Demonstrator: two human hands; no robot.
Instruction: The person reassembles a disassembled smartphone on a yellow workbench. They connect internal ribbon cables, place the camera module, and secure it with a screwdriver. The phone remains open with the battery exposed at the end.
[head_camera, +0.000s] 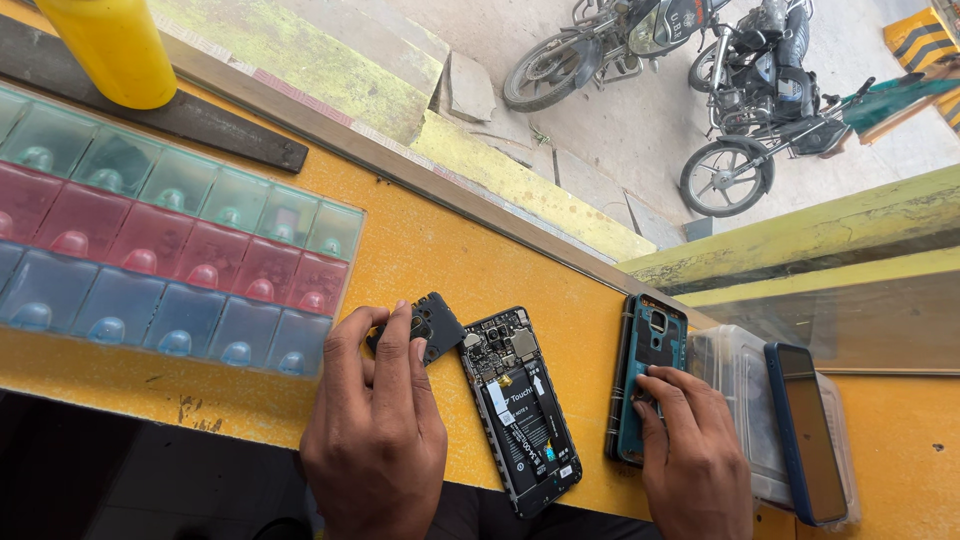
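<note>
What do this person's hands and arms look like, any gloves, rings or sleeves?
Both are bare. The left hand and right hand wear no gloves, and no rings, watch or bands show. No sleeve reaches either wrist; the forearms run out of view at the bottom edge. Nails are short and plain.

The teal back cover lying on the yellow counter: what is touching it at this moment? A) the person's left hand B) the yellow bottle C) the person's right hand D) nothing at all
C: the right hand rests its fingers on the teal back cover, while the left hand is at a small black part on the other side of the opened phone.
</note>
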